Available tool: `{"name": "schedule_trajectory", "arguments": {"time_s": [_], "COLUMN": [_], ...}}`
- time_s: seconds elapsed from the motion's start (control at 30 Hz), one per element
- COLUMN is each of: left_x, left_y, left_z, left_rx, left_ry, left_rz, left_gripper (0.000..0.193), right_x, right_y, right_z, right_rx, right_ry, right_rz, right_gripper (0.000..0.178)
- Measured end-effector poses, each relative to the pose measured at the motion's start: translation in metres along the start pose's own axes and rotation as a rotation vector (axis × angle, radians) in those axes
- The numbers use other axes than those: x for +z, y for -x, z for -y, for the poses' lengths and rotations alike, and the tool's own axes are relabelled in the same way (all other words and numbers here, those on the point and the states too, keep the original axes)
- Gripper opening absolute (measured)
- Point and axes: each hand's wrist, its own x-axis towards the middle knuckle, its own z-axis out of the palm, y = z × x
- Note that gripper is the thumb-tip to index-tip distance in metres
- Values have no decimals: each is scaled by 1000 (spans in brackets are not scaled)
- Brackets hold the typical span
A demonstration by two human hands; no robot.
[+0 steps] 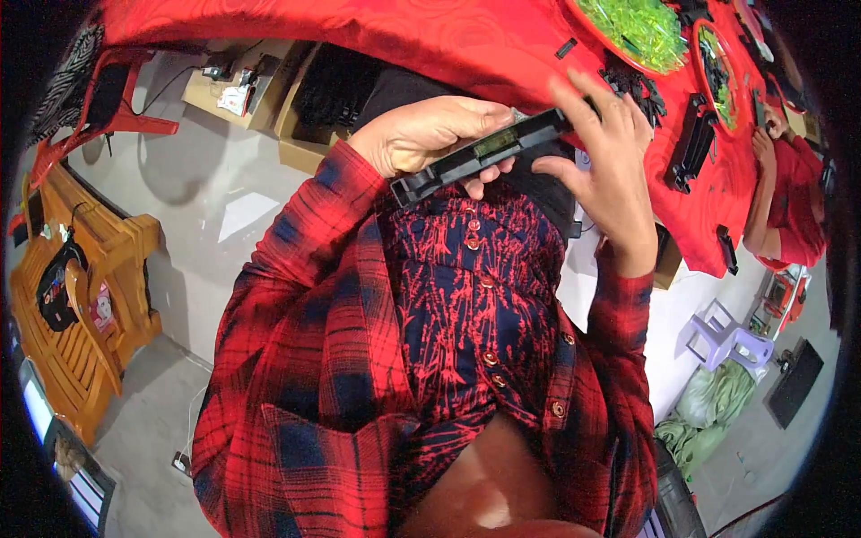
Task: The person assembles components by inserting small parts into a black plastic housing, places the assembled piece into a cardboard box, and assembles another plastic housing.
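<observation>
My left hand (pixel 430 130) grips a black plastic spirit level body (pixel 462 163), thumb above it and fingertips below. The body is tilted, its right end higher in the picture, and a yellow-green vial (pixel 498 143) sits in its middle. Close to that right end is my right hand (pixel 614 157), its fingers spread and thumb held apart. Whether a fingertip of it touches the body I cannot tell.
A red cloth covers the table (pixel 430 40). On it are a red tray (pixel 603 47) of yellow-green vials, a smaller tray (pixel 699 67) and black bodies (pixel 691 143). At right another person's arm (pixel 762 179) reaches in. Cardboard boxes (pixel 296 154) stand underneath; a wooden chair (pixel 85 368) is left.
</observation>
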Motion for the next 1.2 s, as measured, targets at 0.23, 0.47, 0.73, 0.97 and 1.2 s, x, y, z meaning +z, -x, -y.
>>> {"name": "schedule_trajectory", "arguments": {"time_s": [0.23,0.47,0.73,0.97,1.2], "left_x": [-27,-15,8,8,19], "left_y": [3,2,-15,-13,-14], "left_z": [-8,9,19,19,18], "left_rx": [-61,415,540,565,646], "left_ry": [212,176,-66,-60,29], "left_rz": [151,-51,-217,-250,-341], "left_gripper": [49,50,45,43,33], "right_x": [-2,36,56,59,67], "right_y": [14,28,29,28,29], "right_z": [1,6,30,38,51], "right_rx": [-23,329,345,257,188], "right_ry": [22,49,84,100,96], "right_rz": [10,-321,-282,-295,-226], "right_gripper": [42,40,39,42,53]}}
